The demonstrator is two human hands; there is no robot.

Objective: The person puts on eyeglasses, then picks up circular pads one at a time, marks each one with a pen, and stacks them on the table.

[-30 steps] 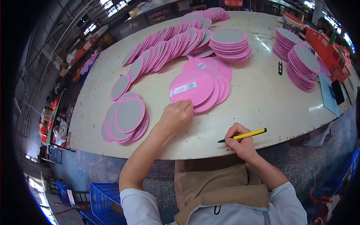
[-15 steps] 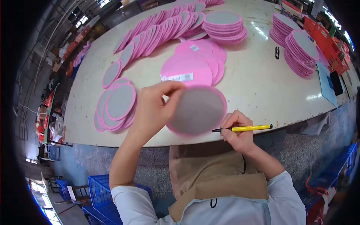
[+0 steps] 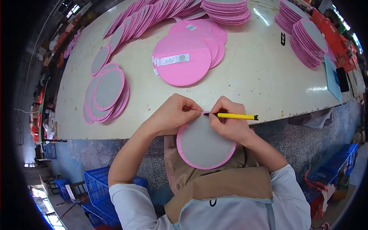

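A round grey fabric piece with a gathered pink rim (image 3: 206,145) hangs over the table's front edge, in front of the apron. My left hand (image 3: 172,114) is closed, pinching its top rim between thumb and fingers. My right hand (image 3: 232,123) is closed around a yellow marker pen (image 3: 239,116) with a black tip. The tip points left and meets the pink rim beside my left fingertips; whether it touches is hard to tell. Beyond my hands lie overlapping pink round pieces (image 3: 184,73), the front one bearing a white printed label (image 3: 168,60).
Overlapping grey-faced rounds (image 3: 109,90) lie at the left. A long fanned row (image 3: 153,17) and a tall stack (image 3: 226,13) stand at the back. More stacks (image 3: 306,42), black thread snips (image 3: 283,38), a red crate (image 3: 331,36) and a dark phone (image 3: 342,79) are at the right.
The grey round has come down toward the apron, with my left hand now at its top rim. My right hand and pen have moved up and left to that rim. The view has shifted.
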